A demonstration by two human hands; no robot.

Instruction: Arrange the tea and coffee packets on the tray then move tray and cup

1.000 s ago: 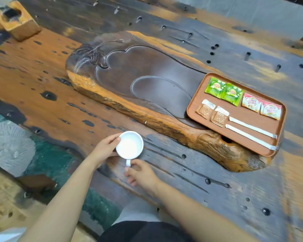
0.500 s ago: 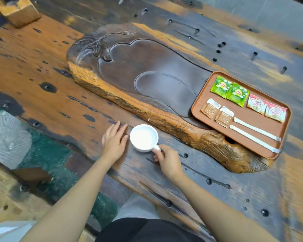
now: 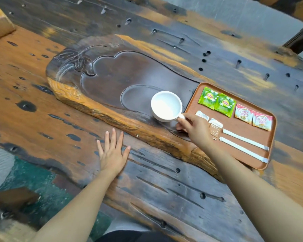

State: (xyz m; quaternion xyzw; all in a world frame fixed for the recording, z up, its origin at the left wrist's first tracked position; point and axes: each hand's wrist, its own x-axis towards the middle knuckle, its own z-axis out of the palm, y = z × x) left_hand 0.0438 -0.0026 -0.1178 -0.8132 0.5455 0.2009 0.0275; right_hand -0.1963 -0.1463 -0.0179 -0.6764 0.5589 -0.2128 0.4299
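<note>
Left hand (image 3: pixel 112 154) flat, fingers spread, empty on table (image 3: pixel 42 70); right hand (image 3: pixel 194 127) pinches handle of white cup (image 3: pixel 165 106), cup just left of tray (image 3: pixel 269 154) on carved slab (image 3: pixel 112 79); tray's long axis runs away to the right; pkts read Lipton (image 3: pixel 216 102), Coffee mate (image 3: pixel 253 117).

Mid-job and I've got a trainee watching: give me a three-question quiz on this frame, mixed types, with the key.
1. True or false: the left hand grips the white cup.
2. How many green tea packets lie on the tray? A) one B) two C) four
3. Fill in: the right hand holds the cup by its ____.

Key: 1. False; it lies flat on the table, fingers spread. 2. B. 3. Handle; the cup sits over the carved wooden slab, beside the tray.
</note>
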